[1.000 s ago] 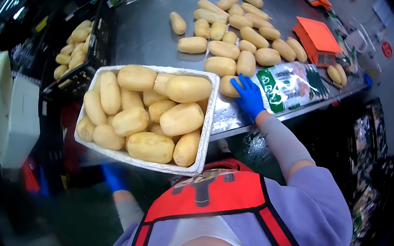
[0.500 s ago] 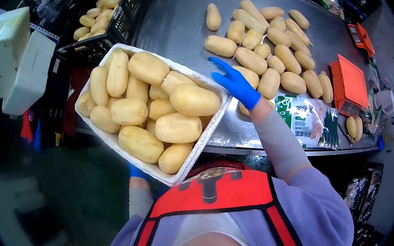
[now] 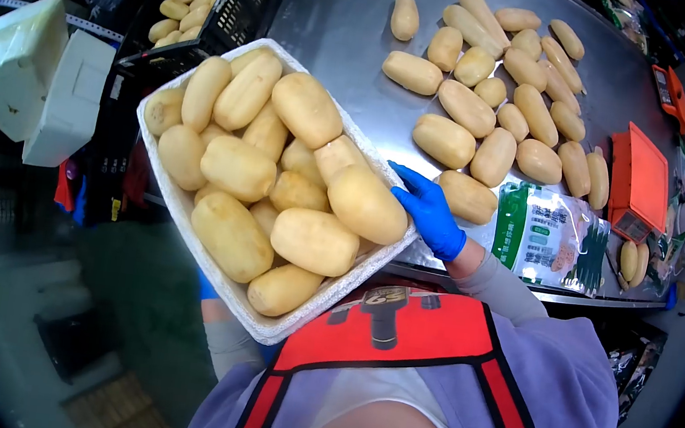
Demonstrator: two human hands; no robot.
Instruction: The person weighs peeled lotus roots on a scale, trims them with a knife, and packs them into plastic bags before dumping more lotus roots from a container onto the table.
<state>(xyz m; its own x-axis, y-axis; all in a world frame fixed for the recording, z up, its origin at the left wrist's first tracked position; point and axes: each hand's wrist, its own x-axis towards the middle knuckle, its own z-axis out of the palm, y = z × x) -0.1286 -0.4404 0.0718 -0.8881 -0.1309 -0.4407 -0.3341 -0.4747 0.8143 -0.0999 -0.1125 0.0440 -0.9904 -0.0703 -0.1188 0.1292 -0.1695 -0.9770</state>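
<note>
A white foam box (image 3: 333, 294) filled with several pale peeled lotus root pieces (image 3: 238, 166) is held tilted in front of my body, near the table's front edge. My right hand (image 3: 435, 218), in a blue glove, grips the box's right side, its fingers at the rim. My left hand (image 3: 206, 287) supports the box from the lower left; only a sliver of blue glove shows, and its fingers are hidden behind the box. Several more lotus root pieces (image 3: 466, 108) lie on the metal table beyond my right hand.
Across the metal table (image 3: 336, 44), a printed plastic bag (image 3: 555, 238) lies near the front edge beside an orange scale (image 3: 640, 180). A black crate (image 3: 250, 5) of lotus roots stands at the back left. White foam boxes (image 3: 68, 102) are stacked at far left.
My right hand has come back from above the table pieces to the foam box's right side and closed on it. The box has turned and tilted; the view has shifted.
</note>
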